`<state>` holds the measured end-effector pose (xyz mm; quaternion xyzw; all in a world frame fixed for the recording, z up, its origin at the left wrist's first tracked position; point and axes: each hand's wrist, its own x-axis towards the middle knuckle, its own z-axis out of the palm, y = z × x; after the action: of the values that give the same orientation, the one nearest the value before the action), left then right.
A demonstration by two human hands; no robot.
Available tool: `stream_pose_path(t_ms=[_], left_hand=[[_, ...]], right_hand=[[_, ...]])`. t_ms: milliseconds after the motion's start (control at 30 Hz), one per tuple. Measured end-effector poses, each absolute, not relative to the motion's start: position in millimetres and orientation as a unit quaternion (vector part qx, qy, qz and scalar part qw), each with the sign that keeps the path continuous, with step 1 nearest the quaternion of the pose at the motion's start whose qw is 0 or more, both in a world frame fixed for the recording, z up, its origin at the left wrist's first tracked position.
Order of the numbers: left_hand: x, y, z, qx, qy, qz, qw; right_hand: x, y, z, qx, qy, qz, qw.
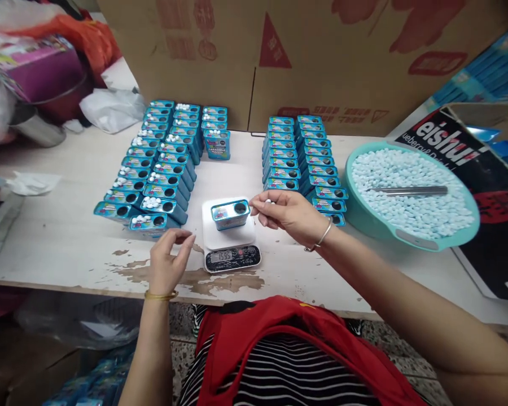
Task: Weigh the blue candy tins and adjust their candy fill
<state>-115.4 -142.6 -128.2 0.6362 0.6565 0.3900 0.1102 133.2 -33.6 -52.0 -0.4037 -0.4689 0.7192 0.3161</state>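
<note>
One glossy blue rectangular box (231,223) with a dark round hole in its top stands on a flat white digital scale (228,241), near the front edge of the white-topped bench (88,242). The right hand (290,211) pinches small rounded white pellets (270,202) just beside it; the left hand (168,262), thumb and curled fingers apart, shows nothing in its grasp. Printed blue boxes (173,149) line up towards the back edge. Near the right end, a round teal plastic tub (366,212) holds pale pellets under a smooth metal bar (410,191). Worn brown patches (220,280) roughen the front edge; a brown cardboard carton (309,62) walls the back.
</note>
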Motion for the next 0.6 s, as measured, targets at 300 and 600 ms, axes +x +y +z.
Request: stream_pose_path(t_ms=[300,600], left_hand=[[-80,-96,-140,0.693,0.594,0.377,0.158],[-67,-89,-96,0.86,0.439,0.242,-0.092]], right_hand=[[126,-64,-80,-0.431,-0.236,0.824,0.282],[113,-74,-103,-0.423,-0.008,0.848,0.32]])
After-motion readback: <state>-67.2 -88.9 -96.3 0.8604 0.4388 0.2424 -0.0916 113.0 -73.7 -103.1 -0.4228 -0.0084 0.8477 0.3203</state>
